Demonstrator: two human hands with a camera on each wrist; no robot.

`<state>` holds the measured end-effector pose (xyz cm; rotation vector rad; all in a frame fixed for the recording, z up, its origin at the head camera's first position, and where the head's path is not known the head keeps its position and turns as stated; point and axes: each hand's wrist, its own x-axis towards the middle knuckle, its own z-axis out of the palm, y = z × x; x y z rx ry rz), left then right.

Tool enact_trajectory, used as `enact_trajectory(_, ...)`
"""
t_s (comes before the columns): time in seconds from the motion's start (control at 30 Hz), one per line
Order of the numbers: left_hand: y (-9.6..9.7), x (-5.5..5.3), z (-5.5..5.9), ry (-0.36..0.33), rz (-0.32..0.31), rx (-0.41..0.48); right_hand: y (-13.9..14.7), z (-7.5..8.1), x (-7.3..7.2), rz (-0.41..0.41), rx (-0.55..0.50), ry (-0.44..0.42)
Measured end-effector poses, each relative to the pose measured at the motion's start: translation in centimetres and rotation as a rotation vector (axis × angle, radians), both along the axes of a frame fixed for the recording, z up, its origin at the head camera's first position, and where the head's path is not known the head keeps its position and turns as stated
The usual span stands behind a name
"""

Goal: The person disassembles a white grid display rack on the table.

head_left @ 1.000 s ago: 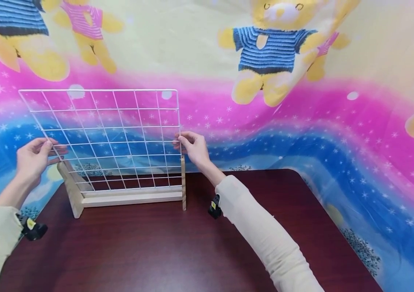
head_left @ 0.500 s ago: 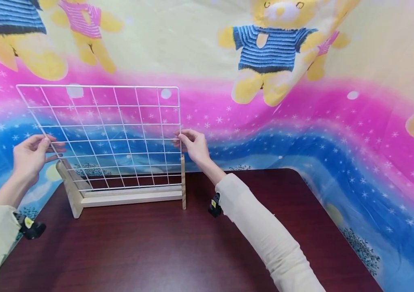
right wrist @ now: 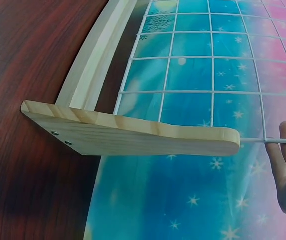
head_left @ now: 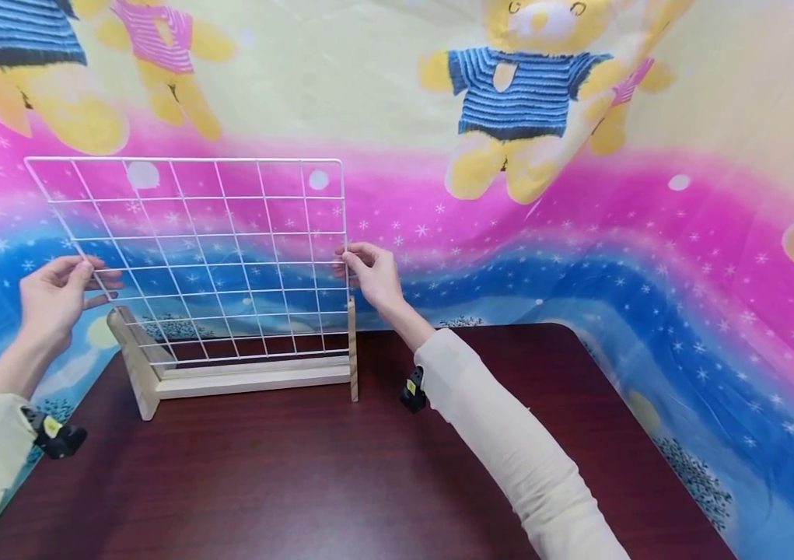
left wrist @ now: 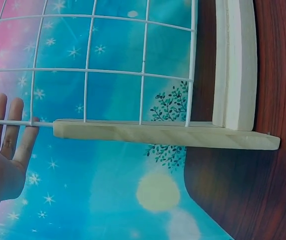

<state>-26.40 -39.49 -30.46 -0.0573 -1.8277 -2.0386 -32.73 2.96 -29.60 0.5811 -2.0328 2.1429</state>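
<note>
A white wire grid panel [head_left: 190, 159] stands nearly upright between the side boards of a pale wooden stand. My left hand [head_left: 50, 299] pinches the grid's left edge wire between thumb and fingers, just above the left side board [head_left: 134, 369]. On the opposite edge, my right hand [head_left: 377, 276] pinches the wire above the right side board [head_left: 353, 350]. A gap shows between the grid's bottom wire and the stand's crossbar [head_left: 257, 380]. In the right wrist view, two screw heads show on the outer face of the side board [right wrist: 133, 137].
The stand rests on a dark red-brown wooden table [head_left: 285, 482]. Behind it hangs a printed cloth [head_left: 383, 93] with bears and snowflakes. A small black device [head_left: 413, 389] is strapped at each wrist.
Both hands have raised the grid slightly, and the gap above the crossbar has widened. My left hand has also shifted a little to the left. The stand has stayed in place.
</note>
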Motion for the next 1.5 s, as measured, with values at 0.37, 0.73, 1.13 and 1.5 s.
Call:
enact_trajectory(0.37, 0.5, 0.3, 0.5, -0.015, 0.012, 0.011, 0.3, 0.2, 0.0, 0.007, 0.020, 0.009)
enact_trajectory(0.73, 0.9, -0.1, 1.1, 0.039, 0.053, 0.052, 0.2, 1.3, -0.3, 0.018, 0.003, 0.016)
enact_trajectory(1.13, 0.9, -0.6, 1.6, 0.047, 0.050, 0.045, 0.2, 1.7, -0.6, 0.015, -0.009, 0.007)
enact_trajectory(1.5, 0.7, -0.7, 2.4, 0.013, 0.069, 0.011, 0.1, 2.3, -0.5, 0.003, 0.024, 0.020)
